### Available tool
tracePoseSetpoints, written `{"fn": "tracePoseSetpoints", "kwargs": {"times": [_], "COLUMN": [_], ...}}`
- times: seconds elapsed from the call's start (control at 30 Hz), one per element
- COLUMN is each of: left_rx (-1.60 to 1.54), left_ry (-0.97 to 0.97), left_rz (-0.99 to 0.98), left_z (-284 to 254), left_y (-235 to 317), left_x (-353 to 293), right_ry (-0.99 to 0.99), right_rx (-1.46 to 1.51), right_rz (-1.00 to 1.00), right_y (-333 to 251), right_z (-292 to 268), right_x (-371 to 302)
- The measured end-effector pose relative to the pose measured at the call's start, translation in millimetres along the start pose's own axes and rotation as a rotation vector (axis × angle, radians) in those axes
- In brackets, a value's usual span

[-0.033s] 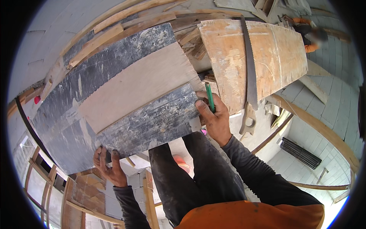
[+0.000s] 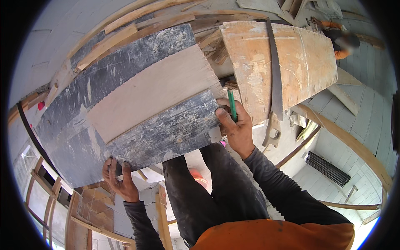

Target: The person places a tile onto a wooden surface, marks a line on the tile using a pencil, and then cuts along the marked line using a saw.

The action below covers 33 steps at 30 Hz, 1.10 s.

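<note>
A narrow dark-faced plywood strip lies along the near side of a larger dark plywood board, which has a pale bare band across it. My left hand is closed on the strip's near left corner, fingers and thumb at the edge. At the strip's right end, my right hand grips the edge with its thumb on the top face. A green pencil stands up between the fingers of that hand. What the fingers do underneath is hidden.
A handsaw lies across a tan plywood sheet to the right. Loose timber runs behind the boards. Below are a reddish bucket and a black slatted piece. Another person is at the far right.
</note>
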<state>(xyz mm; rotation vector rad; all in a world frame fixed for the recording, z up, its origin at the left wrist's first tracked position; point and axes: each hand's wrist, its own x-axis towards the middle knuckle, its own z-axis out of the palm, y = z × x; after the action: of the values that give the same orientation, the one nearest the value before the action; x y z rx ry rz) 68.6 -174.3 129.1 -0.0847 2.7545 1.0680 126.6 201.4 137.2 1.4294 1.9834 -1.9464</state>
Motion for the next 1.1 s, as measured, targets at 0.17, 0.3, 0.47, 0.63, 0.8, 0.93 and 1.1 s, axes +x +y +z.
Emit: {"fn": "tracePoseSetpoints", "kwargs": {"times": [0.17, 0.3, 0.47, 0.63, 0.8, 0.93, 1.1], "left_rx": [0.06, 0.066, 0.054, -0.013, -0.009, -0.061, -0.121], "left_ry": [0.027, 0.062, 0.111, 0.132, 0.114, 0.125, 0.15], "left_rz": [-0.019, -0.06, -0.018, -0.061, -0.089, -0.135, -0.165], "left_z": [5.3, 2.9, 7.1, 8.6, 6.3, 11.6, 16.8], "left_y": [21.2, 20.3, 14.0, 16.1, 19.7, 17.0, 10.2], "left_x": [12.2, 10.3, 4.7, 4.5, 3.5, 3.4, 1.0], "right_ry": [-0.027, 0.018, 0.051, 0.084, 0.078, 0.11, 0.144], "right_rx": [0.025, -0.038, -0.081, -0.103, -0.189, -0.205, -0.216], "right_rz": [-0.133, 0.032, -0.068, 0.022, 0.027, 0.046, 0.1], "right_y": [9.5, -4.0, 10.0, -5.5, -11.3, -16.5, -21.4], "right_z": [-6.0, -3.1, -5.3, 0.5, 5.2, 12.9, 14.3], "right_x": [3.5, -3.3, 3.4, -1.2, -6.7, -6.0, -5.7]}}
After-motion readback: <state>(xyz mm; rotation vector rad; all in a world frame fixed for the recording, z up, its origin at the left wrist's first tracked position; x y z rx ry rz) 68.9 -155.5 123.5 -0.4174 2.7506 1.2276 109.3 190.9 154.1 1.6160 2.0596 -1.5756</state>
